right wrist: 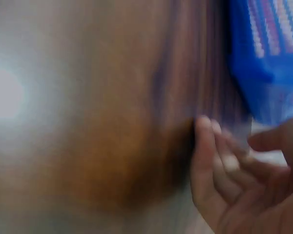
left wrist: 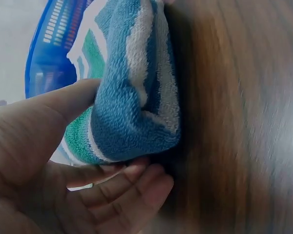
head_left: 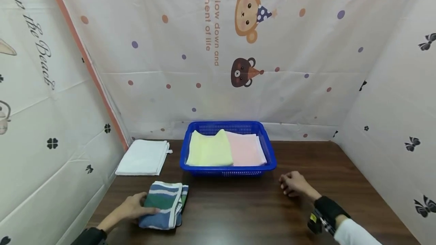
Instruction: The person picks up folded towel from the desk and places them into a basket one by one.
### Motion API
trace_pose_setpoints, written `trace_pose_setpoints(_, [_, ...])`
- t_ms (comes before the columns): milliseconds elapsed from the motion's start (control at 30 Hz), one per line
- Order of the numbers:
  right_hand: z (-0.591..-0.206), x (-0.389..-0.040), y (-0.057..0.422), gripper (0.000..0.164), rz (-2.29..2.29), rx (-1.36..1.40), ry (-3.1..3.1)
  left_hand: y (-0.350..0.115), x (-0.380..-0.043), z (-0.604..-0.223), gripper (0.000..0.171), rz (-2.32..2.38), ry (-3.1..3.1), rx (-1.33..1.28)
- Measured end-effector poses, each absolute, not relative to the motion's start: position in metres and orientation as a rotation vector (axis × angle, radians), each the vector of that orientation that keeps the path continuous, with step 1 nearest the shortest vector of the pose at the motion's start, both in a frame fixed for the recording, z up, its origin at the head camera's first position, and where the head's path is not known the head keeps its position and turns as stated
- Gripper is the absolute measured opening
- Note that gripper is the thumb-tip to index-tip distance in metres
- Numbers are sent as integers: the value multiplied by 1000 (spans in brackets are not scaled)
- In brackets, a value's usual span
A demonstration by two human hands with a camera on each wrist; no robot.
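Note:
A folded striped towel [head_left: 162,204] in blue, green and white is at the front left of the table. My left hand [head_left: 134,206] grips its left edge; in the left wrist view the thumb lies on one face of the towel [left wrist: 132,92] and the other fingers [left wrist: 136,187] are at its lower edge. My right hand [head_left: 294,183] is over the table to the right of a blue basket [head_left: 225,169], fingers loosely bent and holding nothing. Inside the basket lie a folded yellow towel [head_left: 209,149] and a folded pink towel [head_left: 246,149], side by side.
A folded white towel [head_left: 143,158] lies at the back left of the brown wooden table [head_left: 238,211]. Printed white curtains [head_left: 163,56] rise behind the table and along both sides. The basket stands at the back middle, close to the rear curtain.

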State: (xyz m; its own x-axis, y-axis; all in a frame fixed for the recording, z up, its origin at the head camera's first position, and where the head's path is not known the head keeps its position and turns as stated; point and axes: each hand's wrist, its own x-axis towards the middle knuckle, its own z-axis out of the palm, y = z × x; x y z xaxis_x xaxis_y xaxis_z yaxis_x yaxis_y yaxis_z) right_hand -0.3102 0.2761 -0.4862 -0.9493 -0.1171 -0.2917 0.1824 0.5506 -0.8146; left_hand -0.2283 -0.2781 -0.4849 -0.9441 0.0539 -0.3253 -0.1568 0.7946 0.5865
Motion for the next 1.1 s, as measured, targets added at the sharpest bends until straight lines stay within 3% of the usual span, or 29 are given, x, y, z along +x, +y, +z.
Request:
trace_pose_setpoints(300, [-494,-252,206,34,-1308,-515,2123,-221,-220,-489,88,760,2730,128])
trace_pose_setpoints(467, [-546,-246,181,36,-1144,-823,2198,-174,-207,-495,59,884,2692,333])
trace_pose_setpoints(600, [-574,-243,174,44,-1158,-790,2216,-155,-206,-506,48,1086,2388,482])
trace_pose_setpoints(700, [-553,-231,167,50,-1191,-702,2229,-145,-207,-508,43,1210,2274,532])
trace_pose_setpoints(867, [-508,-210,159,36,-1227,-694,2320,-129,-204,-503,38,1352,2287,557])
trace_pose_setpoints(1033, [-500,-206,159,24,-1261,-586,2318,-119,-202,-506,33,1509,2191,308])
trace_pose_setpoints(1100, [-500,-206,160,26,-1336,-514,2240,-116,-204,-511,40,1583,2085,142])
